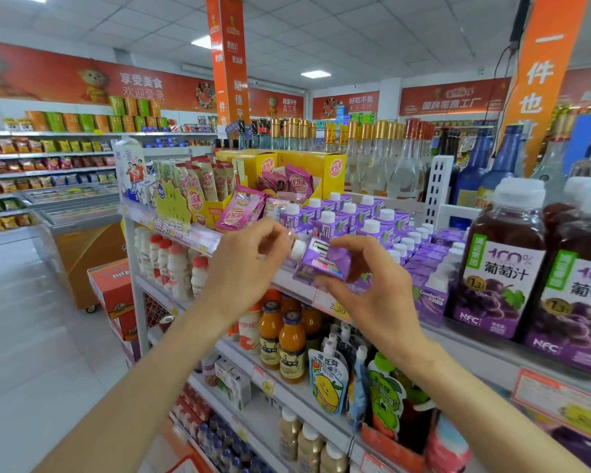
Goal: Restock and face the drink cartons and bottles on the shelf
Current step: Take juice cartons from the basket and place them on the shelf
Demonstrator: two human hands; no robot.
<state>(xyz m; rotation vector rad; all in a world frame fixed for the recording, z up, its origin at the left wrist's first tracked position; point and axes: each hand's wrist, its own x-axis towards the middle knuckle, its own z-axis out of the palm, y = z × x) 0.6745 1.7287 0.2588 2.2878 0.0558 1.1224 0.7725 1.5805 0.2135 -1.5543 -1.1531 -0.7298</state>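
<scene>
A small purple drink carton (316, 264) with a white cap lies tilted on its side in front of the top shelf edge. My right hand (372, 285) grips its body from the right and below. My left hand (249, 264) pinches at the white cap end with thumb and fingertips. Behind it stand rows of the same purple cartons (348, 216) on the shelf (297, 281). At the right stand large grape juice bottles (502, 264) with purple labels.
Pink and yellow milk tea packs (239, 209) sit left of the cartons. Orange juice bottles (287, 339) and spouted pouches (328, 380) fill the shelf below. Clear liquor bottles (376, 155) stand behind. The aisle floor (31, 336) lies to the left.
</scene>
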